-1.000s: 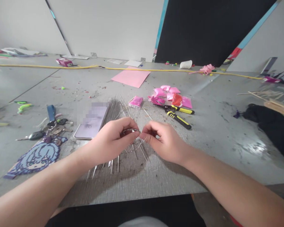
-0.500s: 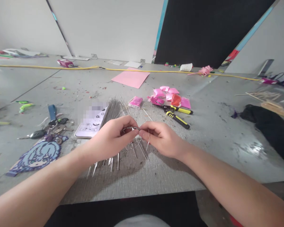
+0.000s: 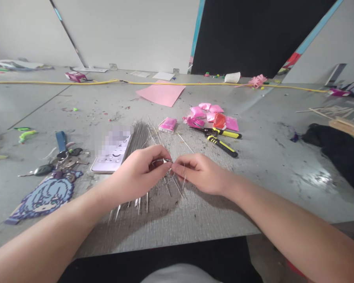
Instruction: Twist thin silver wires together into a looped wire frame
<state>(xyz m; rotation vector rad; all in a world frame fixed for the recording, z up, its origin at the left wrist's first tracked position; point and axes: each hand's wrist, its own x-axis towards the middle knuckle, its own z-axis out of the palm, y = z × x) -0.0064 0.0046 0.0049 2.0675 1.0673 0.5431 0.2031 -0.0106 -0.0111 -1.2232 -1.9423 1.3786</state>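
Both hands meet over the table, pinching a thin twisted metal wire (image 3: 162,160) between thumbs and fingers. My left hand (image 3: 146,171) grips the wire's curved part, mostly covered by its fingers. Close against it, my right hand (image 3: 197,173) pinches the wire's other end, and a thin loose strand hangs below its fingertips. Beneath the hands lies a bundle of straight silvery wires (image 3: 139,138), partly hidden by my left hand. A phone (image 3: 110,159) with its screen lit rests along the bundle's left side. Pliers (image 3: 221,141) with yellow and black handles lie open beyond my right hand.
Pink packets (image 3: 198,113) and a red packet (image 3: 220,121) lie behind the pliers. A pink paper sheet (image 3: 162,94) is farther back, near a yellow cable (image 3: 100,82). Keys (image 3: 44,169) with a pixel-art charm (image 3: 48,194) sit at left, black cloth (image 3: 336,153) at right.
The hands keep nearly the same pinch on the wire, with my right fingertips shifted slightly. The camera view has moved a little, so the table items sit slightly differently.
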